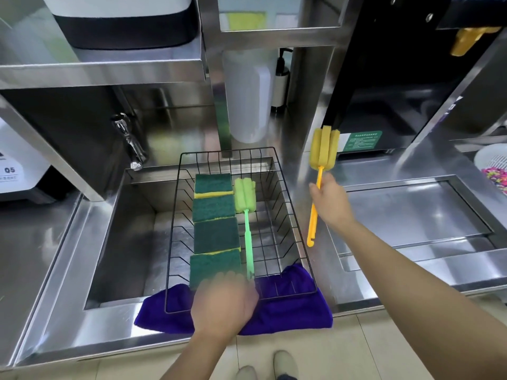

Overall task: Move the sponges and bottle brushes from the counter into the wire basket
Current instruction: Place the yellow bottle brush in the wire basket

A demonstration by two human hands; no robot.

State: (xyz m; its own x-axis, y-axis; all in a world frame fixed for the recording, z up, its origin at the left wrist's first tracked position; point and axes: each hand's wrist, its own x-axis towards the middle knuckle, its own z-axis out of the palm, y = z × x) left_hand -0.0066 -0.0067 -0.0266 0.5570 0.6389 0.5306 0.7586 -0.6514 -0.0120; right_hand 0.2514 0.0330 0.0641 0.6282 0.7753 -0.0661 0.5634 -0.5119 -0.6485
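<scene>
The basket is a black wire one sitting across the sink, with its near end on a purple cloth. Everything below is relative to that basket.

Inside it, along the left side, four green sponges are lined up front to back, edges touching, yellow undersides peeking out between a couple of them. Just right of the sponges lies the green brush, foam head toward the far end, handle pointing at the near rim.

The left hand is over the near end of the basket, pretty blurry, right at the nearest sponge and the tip of the green brush's handle. Honestly can't tell if the fingers are closed on anything or just loose.

The right hand is off to the right of the basket, above the counter, fingers wrapped around the handle of the yellow brush. That brush is held up in the air, roughly upright, foam head on top and hook end hanging down, outside the basket's right rim.
</scene>
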